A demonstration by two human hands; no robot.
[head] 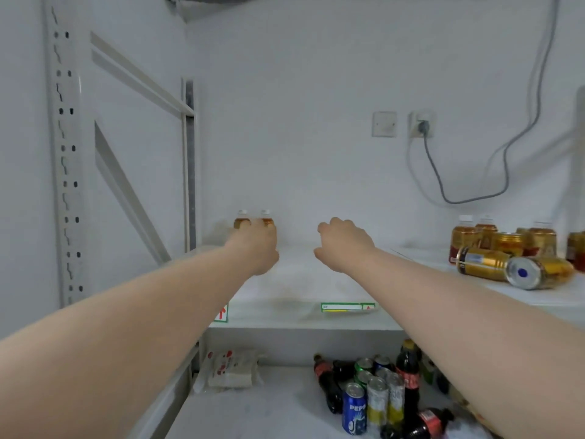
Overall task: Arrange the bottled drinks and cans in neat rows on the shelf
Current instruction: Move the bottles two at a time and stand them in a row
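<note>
White shelf (300,280), bare between hands; left hand (256,248) grips two upright amber bottles (254,218) (back-left corner); right hand (343,245) loosely curled, empty.

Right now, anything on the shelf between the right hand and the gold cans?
No. In the head view the shelf is bare from the right hand across to the gold cans; two cans lie tipped there.

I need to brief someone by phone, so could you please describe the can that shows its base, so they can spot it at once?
Look at the right end of the upper shelf, where the gold drinks cluster. In front of the upright ones lie two toppled gold cans; it is the nearer one, whose silver base with a blue dot faces the camera.
</note>
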